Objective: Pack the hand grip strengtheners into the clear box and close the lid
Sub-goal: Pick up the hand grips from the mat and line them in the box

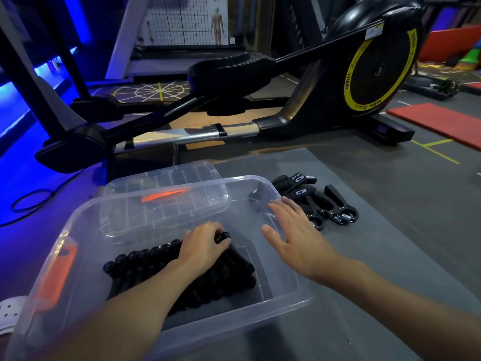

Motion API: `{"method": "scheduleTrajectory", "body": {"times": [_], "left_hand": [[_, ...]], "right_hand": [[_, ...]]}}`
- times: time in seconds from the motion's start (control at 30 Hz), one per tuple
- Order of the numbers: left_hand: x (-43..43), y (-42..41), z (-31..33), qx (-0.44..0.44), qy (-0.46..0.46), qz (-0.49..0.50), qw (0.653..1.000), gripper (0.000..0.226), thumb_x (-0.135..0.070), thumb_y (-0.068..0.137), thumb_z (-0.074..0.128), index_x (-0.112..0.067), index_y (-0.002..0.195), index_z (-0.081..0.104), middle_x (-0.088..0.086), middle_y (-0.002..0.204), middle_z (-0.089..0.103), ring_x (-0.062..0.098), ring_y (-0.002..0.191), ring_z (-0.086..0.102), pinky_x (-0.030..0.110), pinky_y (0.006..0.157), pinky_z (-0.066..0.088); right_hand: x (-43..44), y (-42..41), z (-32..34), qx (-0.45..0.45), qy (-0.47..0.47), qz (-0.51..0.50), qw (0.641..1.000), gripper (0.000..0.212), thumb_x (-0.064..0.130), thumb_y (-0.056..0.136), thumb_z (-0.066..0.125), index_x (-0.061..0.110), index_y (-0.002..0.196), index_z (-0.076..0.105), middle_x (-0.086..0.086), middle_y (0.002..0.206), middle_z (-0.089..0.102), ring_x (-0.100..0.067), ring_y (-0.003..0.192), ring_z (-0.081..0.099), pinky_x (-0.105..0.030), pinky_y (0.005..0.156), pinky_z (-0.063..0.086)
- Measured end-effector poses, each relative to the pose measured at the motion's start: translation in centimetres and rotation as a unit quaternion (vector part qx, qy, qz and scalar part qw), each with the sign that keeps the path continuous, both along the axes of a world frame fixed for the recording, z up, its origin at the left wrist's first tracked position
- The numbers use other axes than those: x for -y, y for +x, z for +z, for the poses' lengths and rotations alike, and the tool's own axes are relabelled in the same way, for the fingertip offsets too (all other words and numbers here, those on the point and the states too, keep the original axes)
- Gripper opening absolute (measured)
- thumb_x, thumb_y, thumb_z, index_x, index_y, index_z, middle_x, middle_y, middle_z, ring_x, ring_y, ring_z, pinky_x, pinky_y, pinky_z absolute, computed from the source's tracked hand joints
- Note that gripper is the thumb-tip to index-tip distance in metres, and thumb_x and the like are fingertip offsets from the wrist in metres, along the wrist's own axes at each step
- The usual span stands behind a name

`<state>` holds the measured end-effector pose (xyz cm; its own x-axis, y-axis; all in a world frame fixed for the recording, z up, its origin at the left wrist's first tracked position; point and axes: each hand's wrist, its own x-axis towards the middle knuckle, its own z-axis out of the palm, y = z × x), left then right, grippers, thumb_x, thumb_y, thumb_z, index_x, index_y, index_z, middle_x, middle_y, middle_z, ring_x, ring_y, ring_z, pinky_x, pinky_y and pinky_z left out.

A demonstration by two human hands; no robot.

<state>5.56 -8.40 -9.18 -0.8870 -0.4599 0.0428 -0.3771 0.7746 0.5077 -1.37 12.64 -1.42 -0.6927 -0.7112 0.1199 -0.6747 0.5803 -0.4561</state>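
Loose strengtheners on mat, touching the box right wall; the rest sit in a row inside. Likely light, rigid and springy, so take one by a handle. Left hand clenched on the row's end piece. Right hand flat and empty over the rim, towards the loose ones. Lid off.

Lid across far left of box

Left hand, right hand, forearms bare
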Motion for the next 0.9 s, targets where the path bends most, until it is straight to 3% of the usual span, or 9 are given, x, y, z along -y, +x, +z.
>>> {"method": "scheduleTrajectory", "body": {"times": [0.27,0.4,0.47,0.57,0.7,0.8,0.9], "left_hand": [[-0.4,-0.1,0.4,0.014,-0.016,0.007,1.0,0.017,-0.041,0.087,0.064,-0.028,0.099,0.062,-0.01,0.101,0.066,0.017,0.098,0.062,0.038,0.095,0.044],[-0.6,-0.1,1.3,-0.038,0.024,0.009,0.999,0.025,-0.042,0.085,0.067,-0.026,0.105,0.063,-0.013,0.103,0.064,0.011,0.101,0.062,0.039,0.097,0.045],[-1.1,-0.4,2.5,-0.087,0.042,-0.003,0.995,0.027,-0.041,0.086,0.067,-0.025,0.107,0.063,-0.013,0.103,0.063,0.009,0.098,0.059,0.037,0.094,0.048],[-2.6,-1.3,5.2,-0.174,0.048,-0.049,0.982,0.019,-0.034,0.087,0.067,-0.024,0.103,0.063,-0.013,0.097,0.062,0.007,0.092,0.058,0.035,0.087,0.051],[-4.9,-3.9,8.8,-0.255,0.034,-0.091,0.962,0.021,-0.035,0.089,0.064,-0.022,0.105,0.062,-0.011,0.103,0.061,0.01,0.1,0.056,0.036,0.089,0.049],[-5.7,-6.7,9.4,-0.178,-0.058,-0.111,0.976,0.051,-0.057,0.086,0.049,-0.026,0.126,0.055,-0.007,0.132,0.051,0.014,0.128,0.043,0.042,0.112,0.03],[-5.6,-8.1,8.3,-0.04,-0.1,-0.115,0.988,0.072,-0.075,0.086,0.035,-0.034,0.145,0.034,-0.004,0.157,0.024,0.015,0.149,0.01,0.048,0.121,-0.001]], "right_hand": [[-0.1,-0.1,-0.1,-0.004,-0.014,0.006,1.0,0.057,0.044,0.1,0.039,0.017,0.149,0.031,0.009,0.156,0.028,-0.006,0.147,0.002,-0.027,0.116,0.017],[0.0,-0.1,0.0,0.015,-0.047,-0.001,0.999,0.055,0.041,0.099,0.043,0.017,0.148,0.033,0.008,0.155,0.029,-0.005,0.147,0.007,-0.024,0.115,0.016],[0.0,-0.1,0.2,0.06,-0.099,-0.018,0.993,0.049,0.037,0.099,0.046,0.018,0.144,0.039,0.007,0.15,0.036,-0.006,0.143,0.023,-0.02,0.112,0.021],[-0.3,-1.2,0.8,0.101,-0.196,-0.063,0.973,0.034,0.034,0.098,0.048,0.022,0.13,0.053,0.008,0.127,0.056,-0.005,0.117,0.053,-0.025,0.099,0.043],[-1.4,-6.2,0.8,0.069,-0.177,-0.127,0.973,0.027,0.03,0.097,0.05,0.018,0.119,0.057,0.001,0.114,0.062,-0.016,0.104,0.058,-0.037,0.092,0.047],[-2.5,-10.6,-0.5,0.036,-0.107,-0.142,0.983,0.022,0.029,0.094,0.053,0.018,0.112,0.056,0.0,0.104,0.062,-0.019,0.097,0.057,-0.033,0.081,0.044],[-3.0,-13.8,-2.3,0.029,-0.054,-0.149,0.987,0.032,0.039,0.086,0.052,0.02,0.112,0.055,0.002,0.104,0.062,-0.021,0.101,0.057,-0.038,0.085,0.046]]}}
